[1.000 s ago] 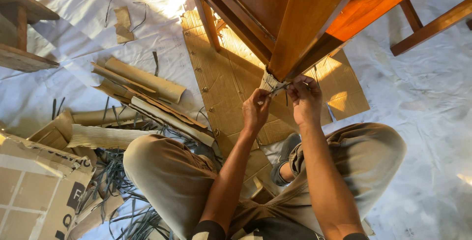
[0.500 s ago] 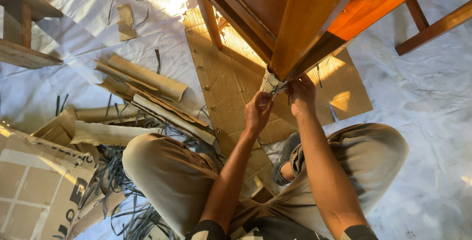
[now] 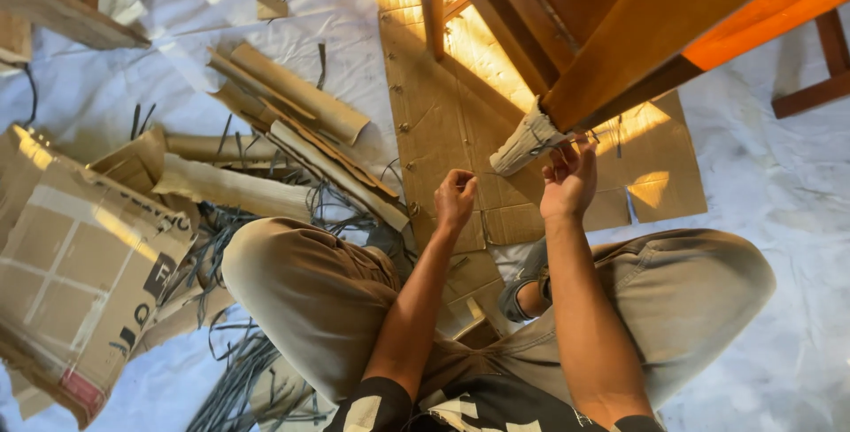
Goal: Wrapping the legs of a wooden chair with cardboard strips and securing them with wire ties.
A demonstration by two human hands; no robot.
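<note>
Cardboard wrap (image 3: 529,142) clinging to the foot of the wooden furniture leg (image 3: 655,34), above flat cardboard sheet (image 3: 460,122) on the floor. Right hand (image 3: 569,180) just below it, fingers loosely curled at its edge. Left hand (image 3: 455,199) fisted, apart, lower left; contents unclear.

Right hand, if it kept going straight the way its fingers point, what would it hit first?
Most likely the cardboard wrap on the wooden leg. The right hand points up at it, fingertips right beside it; whether they touch is unclear.
</note>
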